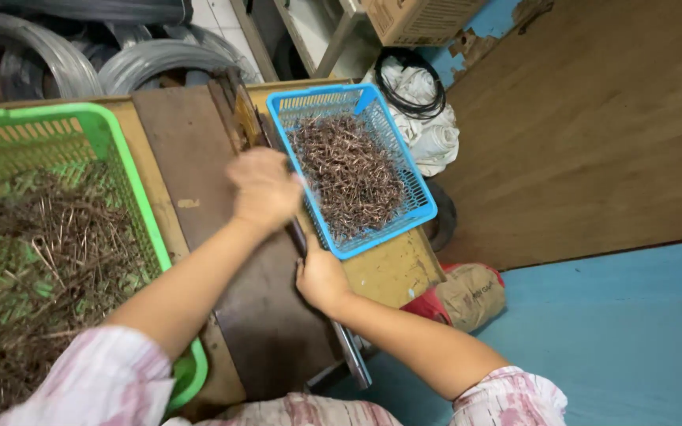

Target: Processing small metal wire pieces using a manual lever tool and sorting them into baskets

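Where the hands work, a counter (pixel 392 272) of yellowish wood carries everything, and a dark board (pixel 199 158) lies along its middle, running under both forearms. Left of the left hand (pixel 264 189) sits a big green basket (pixel 124 158), heaped with thin brownish metal pieces (pixel 41 252) (tangled, so single ones are hard to make out). Just right of both hands stands a smaller blue basket (pixel 372 106) holding a pile of darker short pieces (pixel 349 173); its near corner lies close above the right hand (pixel 321 276).

Between the hands runs a long narrow metal bar (pixel 350 351), lying along the right edge of the dark board and passing out beyond the counter's near end. The right hand is closed over this bar, fingers curled around it, near the blue basket's corner. The left hand is blurred and held loosely curled above the far stretch of the bar, just beside the blue basket's left wall; whether it pinches anything I cannot tell.

Beyond the left hand, off the counter's far end, lie coils of grey wire (pixel 151 63). Right of the hands, past the blue basket, a bundle of white cloth (pixel 432 138) with a black cord (pixel 412 83) on it rests by the brown floor, and a tan sack (pixel 471 296) with a red bag lies just right of the right forearm.
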